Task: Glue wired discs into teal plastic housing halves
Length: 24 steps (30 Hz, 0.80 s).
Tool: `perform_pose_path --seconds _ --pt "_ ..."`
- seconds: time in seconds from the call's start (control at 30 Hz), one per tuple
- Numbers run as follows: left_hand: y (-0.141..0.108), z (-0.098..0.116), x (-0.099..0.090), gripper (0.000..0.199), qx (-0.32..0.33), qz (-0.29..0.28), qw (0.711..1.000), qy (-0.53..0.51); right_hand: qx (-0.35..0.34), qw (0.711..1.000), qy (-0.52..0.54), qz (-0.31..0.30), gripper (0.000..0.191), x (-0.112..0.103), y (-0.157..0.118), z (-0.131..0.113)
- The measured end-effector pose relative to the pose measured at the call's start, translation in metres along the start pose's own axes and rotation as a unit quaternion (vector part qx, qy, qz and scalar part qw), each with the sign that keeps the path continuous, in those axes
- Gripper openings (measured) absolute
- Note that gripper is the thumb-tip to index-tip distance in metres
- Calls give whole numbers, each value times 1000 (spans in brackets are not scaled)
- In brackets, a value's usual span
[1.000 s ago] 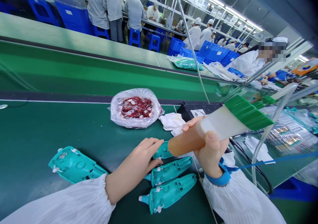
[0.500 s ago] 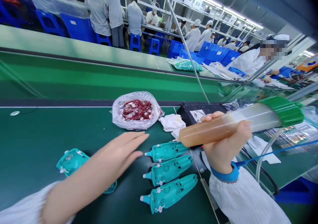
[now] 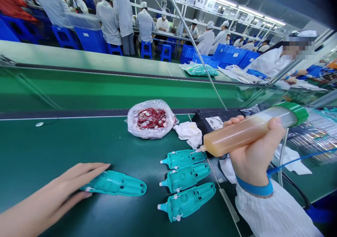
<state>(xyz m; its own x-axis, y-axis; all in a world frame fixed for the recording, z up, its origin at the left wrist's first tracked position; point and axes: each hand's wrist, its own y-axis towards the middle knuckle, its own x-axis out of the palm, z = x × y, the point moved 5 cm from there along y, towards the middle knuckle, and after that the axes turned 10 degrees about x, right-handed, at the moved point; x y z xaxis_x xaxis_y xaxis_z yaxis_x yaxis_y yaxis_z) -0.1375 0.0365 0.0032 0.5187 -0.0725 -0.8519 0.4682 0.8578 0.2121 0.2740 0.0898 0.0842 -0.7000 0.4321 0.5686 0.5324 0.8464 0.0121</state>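
My right hand (image 3: 256, 149) is wrapped round a large syringe tube (image 3: 237, 135) of amber fluid with a green cap; its thin tip points left, over the farthest of three teal shells (image 3: 184, 158). These shells lie side by side, white-tipped ends to the left; the middle one (image 3: 185, 177) and the nearest one (image 3: 193, 202) hold small white parts. At the left, my left hand (image 3: 79, 181) has its fingers and thumb round the left end of another teal shell (image 3: 118, 183), which lies on the green bench.
A plastic bag (image 3: 133, 124) of red wires with round discs stands behind the shells. Beside it lie a white cloth (image 3: 189, 131) and a black box (image 3: 200, 119). A blue wrist cord (image 3: 297, 160) runs right. Across the green divider, a person (image 3: 271, 60) sits at the right.
My left hand has moved left and down from beside the three shells and taken hold of the separate shell. The syringe tube has shifted right in view, and its thin tip now shows.
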Motion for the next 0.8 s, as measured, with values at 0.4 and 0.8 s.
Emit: perform_pose_path --seconds 0.4,0.8 --pt "44 85 41 56 5 -186 967 -172 30 976 -105 -190 35 49 -92 36" --pt "44 95 67 51 -8 -175 958 -229 -25 956 -150 -251 29 49 -100 50"
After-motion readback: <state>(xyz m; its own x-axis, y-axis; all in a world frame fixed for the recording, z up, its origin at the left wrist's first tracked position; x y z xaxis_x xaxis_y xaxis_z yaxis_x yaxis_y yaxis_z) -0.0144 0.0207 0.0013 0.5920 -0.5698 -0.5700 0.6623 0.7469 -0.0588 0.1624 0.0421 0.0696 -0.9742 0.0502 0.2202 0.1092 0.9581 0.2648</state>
